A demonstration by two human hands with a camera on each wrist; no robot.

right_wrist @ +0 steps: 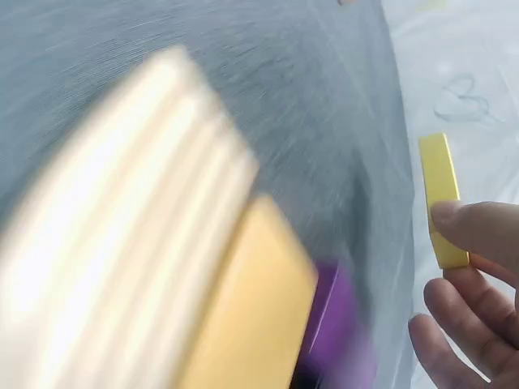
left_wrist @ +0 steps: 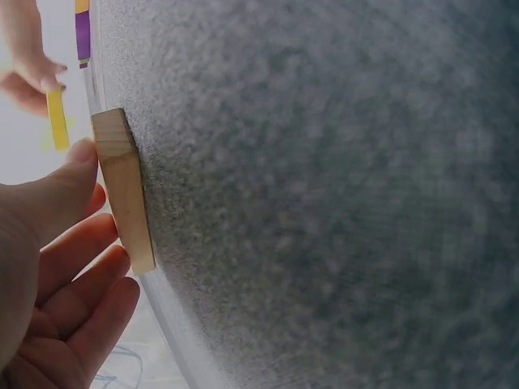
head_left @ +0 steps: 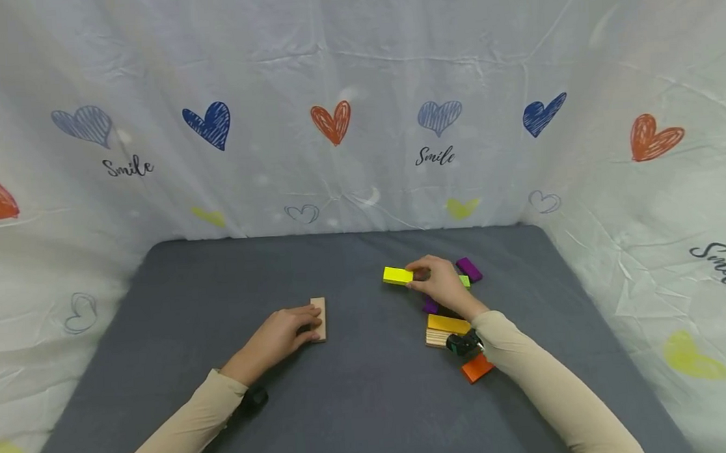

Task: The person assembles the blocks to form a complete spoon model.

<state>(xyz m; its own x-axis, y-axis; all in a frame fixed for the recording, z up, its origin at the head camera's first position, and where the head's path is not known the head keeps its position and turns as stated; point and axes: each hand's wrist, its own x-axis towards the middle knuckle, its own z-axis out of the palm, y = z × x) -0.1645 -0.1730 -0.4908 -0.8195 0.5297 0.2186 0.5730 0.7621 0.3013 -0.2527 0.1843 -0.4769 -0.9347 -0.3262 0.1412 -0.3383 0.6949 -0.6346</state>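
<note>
Two hands work over the grey table in the head view: the left hand near a plain wooden block, the right hand pinching a yellow block. From the left wrist, fingertips touch the wooden block; whether they grip it, I cannot tell. From the right wrist, thumb and fingers clamp the yellow block; carrying seems the step in hand, and the next move likely calls for a steady pinch.

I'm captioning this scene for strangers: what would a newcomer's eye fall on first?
Probably the bright yellow block, pinched in the right hand above the grey table. Then the blue and orange hearts on the white sheet behind, and the plain wooden block touched by the left hand, left of the yellow one.
</note>
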